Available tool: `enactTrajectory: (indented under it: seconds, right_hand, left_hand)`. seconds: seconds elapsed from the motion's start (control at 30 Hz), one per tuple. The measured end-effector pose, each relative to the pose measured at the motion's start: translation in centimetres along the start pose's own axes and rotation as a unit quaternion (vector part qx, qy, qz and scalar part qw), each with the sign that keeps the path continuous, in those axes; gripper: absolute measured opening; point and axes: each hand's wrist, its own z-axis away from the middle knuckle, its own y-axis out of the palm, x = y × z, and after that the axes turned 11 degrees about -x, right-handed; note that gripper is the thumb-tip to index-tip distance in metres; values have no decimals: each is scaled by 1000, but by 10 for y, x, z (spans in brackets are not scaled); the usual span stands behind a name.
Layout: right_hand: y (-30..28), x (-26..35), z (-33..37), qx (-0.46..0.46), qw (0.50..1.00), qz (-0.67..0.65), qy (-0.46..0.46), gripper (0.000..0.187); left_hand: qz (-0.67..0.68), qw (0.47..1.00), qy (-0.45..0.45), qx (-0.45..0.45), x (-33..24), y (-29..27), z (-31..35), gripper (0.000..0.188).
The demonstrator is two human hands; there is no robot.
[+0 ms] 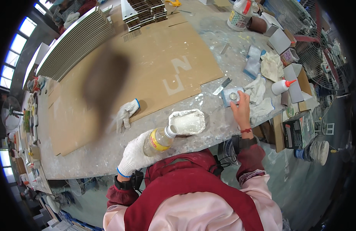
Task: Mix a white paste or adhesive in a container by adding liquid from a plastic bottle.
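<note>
My left hand [136, 151], in a white knit glove with blue trim, is closed around a clear plastic bottle [159, 141]. The bottle has a yellow label, tilts to the right and has no cap on its mouth. Beside that mouth stands a white-crusted tray [187, 122] with whitish liquid in it. My bare right hand [241, 109], with a red string at the wrist, has its thumb and fingers around a small round lid [233, 96]. The lid rests on a blue-and-white pad [227, 93].
Flattened cardboard [147, 65] covers much of the table. A loose white glove [127, 112] lies at its near edge. To the right are crumpled gloves [259, 94], a red-tipped white squeeze bottle [282, 87] and a fan [312, 40]. A dark blur [106, 75] hides part of the cardboard.
</note>
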Motion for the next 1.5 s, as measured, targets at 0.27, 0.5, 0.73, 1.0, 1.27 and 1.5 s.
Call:
enactTrajectory:
  seconds: [0.27, 0.5, 0.73, 1.0, 1.27, 1.5]
  right_hand:
    - [4, -1, -18, 49, 993, 87, -64, 57]
    - [7, -7, -23, 74, 993, 86, -19, 42]
    - [-3, 2, -3, 39, 996, -72, 26, 35]
    - [-15, 20, 24, 74, 968, -186, 153, 34]
    - [-11, 23, 41, 85, 957, -230, 157, 33]
    - [-12, 31, 45, 108, 954, -243, 142, 36]
  left_hand:
    - [-41, 999, 12, 4, 11, -1, 5, 74]
    - [-37, 999, -37, 9, 13, -8, -1, 76]
    - [-102, 994, -13, 22, 15, -8, -5, 77]
    - [-171, 984, 13, 46, 12, -6, -13, 74]
    - [-204, 976, 15, 70, 5, -4, -22, 73]
    - [-226, 971, 36, 67, 4, -8, -21, 74]
